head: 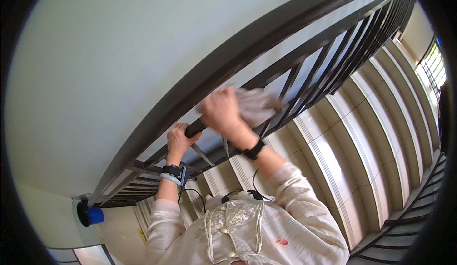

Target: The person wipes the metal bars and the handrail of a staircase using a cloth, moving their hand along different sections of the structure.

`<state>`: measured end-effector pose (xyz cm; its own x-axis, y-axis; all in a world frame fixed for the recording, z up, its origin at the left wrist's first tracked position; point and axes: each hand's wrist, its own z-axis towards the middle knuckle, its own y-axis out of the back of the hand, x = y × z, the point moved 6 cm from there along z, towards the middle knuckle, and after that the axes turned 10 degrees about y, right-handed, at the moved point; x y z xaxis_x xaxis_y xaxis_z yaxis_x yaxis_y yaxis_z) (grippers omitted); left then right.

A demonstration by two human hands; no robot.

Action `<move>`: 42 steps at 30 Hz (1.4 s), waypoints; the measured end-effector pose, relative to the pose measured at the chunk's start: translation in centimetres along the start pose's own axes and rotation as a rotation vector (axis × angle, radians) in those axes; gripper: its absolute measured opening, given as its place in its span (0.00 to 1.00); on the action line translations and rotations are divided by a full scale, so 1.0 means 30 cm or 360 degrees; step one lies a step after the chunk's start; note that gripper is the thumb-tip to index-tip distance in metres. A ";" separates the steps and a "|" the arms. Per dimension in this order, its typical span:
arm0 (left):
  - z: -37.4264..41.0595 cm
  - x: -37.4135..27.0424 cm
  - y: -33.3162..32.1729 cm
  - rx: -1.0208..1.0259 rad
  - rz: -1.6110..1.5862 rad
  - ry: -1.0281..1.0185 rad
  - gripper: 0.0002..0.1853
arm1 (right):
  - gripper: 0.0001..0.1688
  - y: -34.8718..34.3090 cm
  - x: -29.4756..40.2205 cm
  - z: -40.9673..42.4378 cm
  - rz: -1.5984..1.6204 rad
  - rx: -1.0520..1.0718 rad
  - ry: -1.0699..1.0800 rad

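Observation:
My left hand (178,139) is closed around the dark horizontal rail (195,127) that runs just below the thick handrail (214,67) of a stair railing. Ahead of it along the same rail is my right hand (223,109), blurred. It grips a greyish-brown cloth (255,105) that lies over the rail and hangs down beside the balusters. The fingertips of the right hand are partly hidden by blur. Dark straps with cables circle both wrists, and a pale bangle (170,178) sits on the left one.
Tiled stairs (321,150) with pale grooved nosings run beside the railing. Beyond the railing stands a pale wall (107,58). A blue bucket (95,216) is at the lower left. A second dark railing (400,231) borders the stairs at the lower right, and a barred window (432,67) is at the far right.

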<state>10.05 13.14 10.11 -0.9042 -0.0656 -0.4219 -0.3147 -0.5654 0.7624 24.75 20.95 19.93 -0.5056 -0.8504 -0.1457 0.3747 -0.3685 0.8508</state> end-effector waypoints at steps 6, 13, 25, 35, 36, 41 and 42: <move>-0.018 0.072 -0.050 0.0249 0.0186 0.0222 0.19 | 0.23 -0.128 0.197 0.024 0.0271 0.0103 0.0115; -0.010 -0.003 0.013 0.0090 -0.0039 0.0130 0.23 | 0.26 0.174 -0.352 0.033 -0.0115 0.0610 -0.0433; -0.018 0.048 -0.026 0.0082 0.0006 0.0070 0.23 | 0.20 -0.020 0.119 0.003 0.0215 -0.0031 -0.0045; -0.014 0.022 -0.008 0.0151 0.0040 0.0158 0.25 | 0.19 0.035 -0.113 -0.201 -0.0348 -0.1094 0.0173; -0.009 0.004 0.005 0.0095 0.0008 0.0107 0.26 | 0.20 0.074 -0.199 -0.222 -0.0613 -0.1091 -0.0051; -0.004 -0.007 0.005 0.0111 -0.0015 0.0102 0.30 | 0.42 0.107 -0.418 -0.303 -0.0133 -0.1560 -0.0763; -0.004 -0.004 0.004 0.0101 -0.0028 0.0085 0.30 | 0.42 0.069 -0.369 -0.304 -0.0048 -0.1695 -0.0792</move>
<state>10.17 12.98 10.19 -0.8824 -0.1007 -0.4596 -0.3494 -0.5138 0.7835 38.20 26.17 18.69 -0.6850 -0.6823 0.2555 0.6986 -0.7147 -0.0356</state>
